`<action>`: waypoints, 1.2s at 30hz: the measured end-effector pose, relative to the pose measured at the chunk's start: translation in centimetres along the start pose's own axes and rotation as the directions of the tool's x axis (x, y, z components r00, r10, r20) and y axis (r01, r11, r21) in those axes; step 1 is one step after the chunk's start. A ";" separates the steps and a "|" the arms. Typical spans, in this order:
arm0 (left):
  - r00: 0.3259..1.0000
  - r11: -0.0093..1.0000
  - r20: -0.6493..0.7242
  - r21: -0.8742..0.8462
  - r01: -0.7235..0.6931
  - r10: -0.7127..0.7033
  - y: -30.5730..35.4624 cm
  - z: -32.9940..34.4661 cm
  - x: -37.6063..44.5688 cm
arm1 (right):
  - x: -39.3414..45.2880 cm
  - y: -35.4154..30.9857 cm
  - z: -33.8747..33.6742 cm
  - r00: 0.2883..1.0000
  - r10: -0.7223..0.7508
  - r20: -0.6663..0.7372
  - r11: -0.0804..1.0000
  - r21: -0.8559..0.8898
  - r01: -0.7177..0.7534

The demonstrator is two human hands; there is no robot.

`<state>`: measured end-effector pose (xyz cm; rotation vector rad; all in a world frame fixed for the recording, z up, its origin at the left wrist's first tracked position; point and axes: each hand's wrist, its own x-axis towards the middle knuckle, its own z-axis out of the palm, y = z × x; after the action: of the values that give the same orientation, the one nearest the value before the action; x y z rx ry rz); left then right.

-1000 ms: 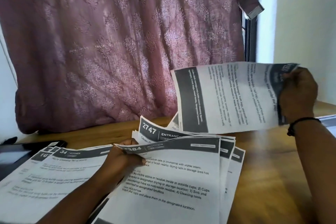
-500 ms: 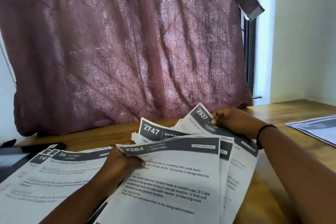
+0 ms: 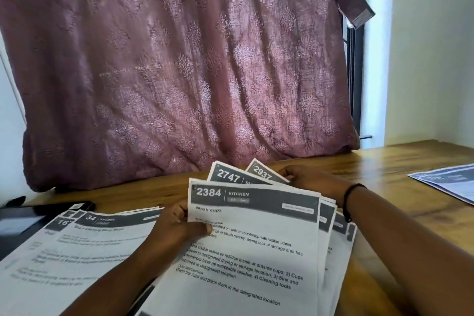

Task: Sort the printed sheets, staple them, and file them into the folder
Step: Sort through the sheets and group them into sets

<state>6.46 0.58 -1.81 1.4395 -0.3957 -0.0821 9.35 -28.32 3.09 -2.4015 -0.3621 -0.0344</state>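
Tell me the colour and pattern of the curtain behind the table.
The curtain is dusty mauve-pink with a repeating floral motif, seen in the head view.

Most of sheet 2747 point(image 3: 228, 175) and sheet 2937 point(image 3: 262, 171) is covered by the front sheet 2384 point(image 3: 256, 238), whose lower edge is cut off by the frame. The fingers of the left hand point(image 3: 179, 226) are hidden behind that sheet, only the thumb being seen. The fingertips of the right hand point(image 3: 307, 177) are partly concealed by the fanned sheets. The text on the left stack point(image 3: 77, 251) is blurred, and the sheets at the far right point(image 3: 448, 182) are cropped and unreadable. A dark object point(image 3: 30, 215) is half buried under the left stack.
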 end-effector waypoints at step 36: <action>0.938 0.957 -0.219 -0.052 -0.287 0.269 15.8 6.4 -3.8 | -10.1 -13.2 -0.7 0.698 -0.156 -0.699 0.697 0.423 0.579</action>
<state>-1.90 -2.15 13.29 1.2826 -0.4127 0.2786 -3.87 -21.85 10.89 -1.4819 -0.4756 -0.7765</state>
